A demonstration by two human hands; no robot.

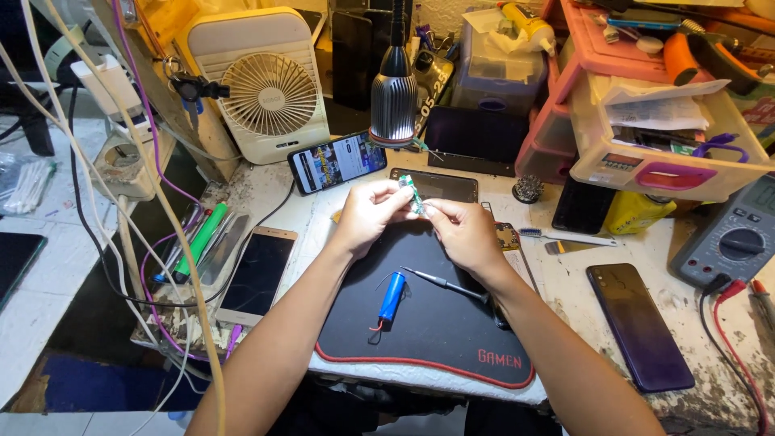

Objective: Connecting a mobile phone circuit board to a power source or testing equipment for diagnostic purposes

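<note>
Both hands are closed on a small green circuit board [412,196], pinched between the left hand [370,215] and right hand [464,230]; a blue battery cell [391,296] and screwdriver [445,284] lie unused below the fingers, so reassembly seems unfinished

lit rectangular phone screen [337,161] leaning at the white fan's foot, showing colourful tiles; dark blank phone screen [258,273] flat left of the black mat; glossy purple-black phone [639,325] flat at right; grey multimeter display [760,196] far right, pale green
</note>
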